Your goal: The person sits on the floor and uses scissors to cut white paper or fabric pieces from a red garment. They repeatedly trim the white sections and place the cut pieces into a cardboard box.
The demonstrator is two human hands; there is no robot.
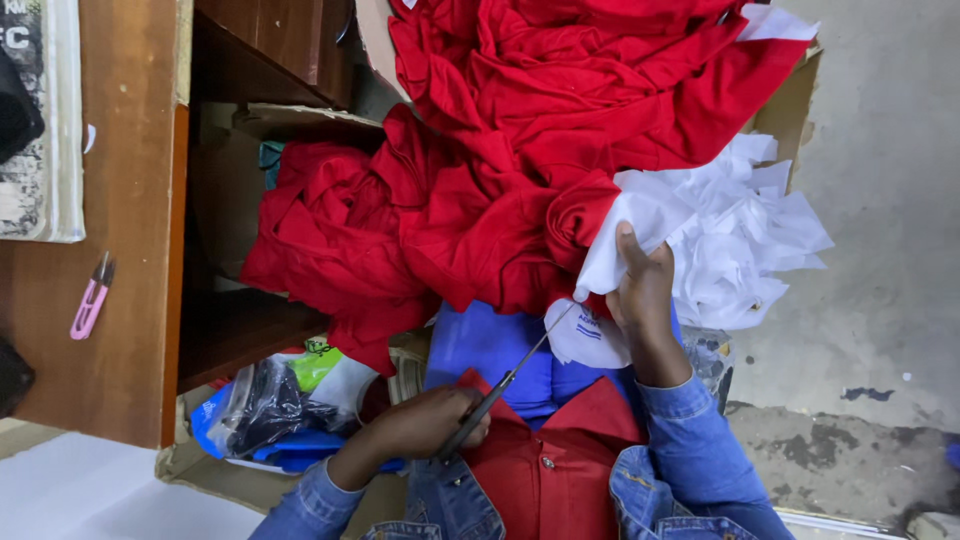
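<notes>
My left hand (425,425) is closed on the handles of a pair of scissors (505,380), whose blades point up and right toward a white fabric piece (625,225). My right hand (642,290) grips that white piece by its edge, beside a big heap of red garments (500,160). Just below the hand hangs a round white patch (590,340) with a small blue print. The scissor tips lie close to this patch. Both arms wear blue denim sleeves, over a red shirt (545,470).
A pile of white fabric scraps (745,230) lies right of the red heap on a cardboard box (800,90). Pink thread snips (90,297) rest on a wooden table (120,200) at left. Plastic bags (270,405) and blue cloth (485,345) sit below. Concrete floor (880,250) at right.
</notes>
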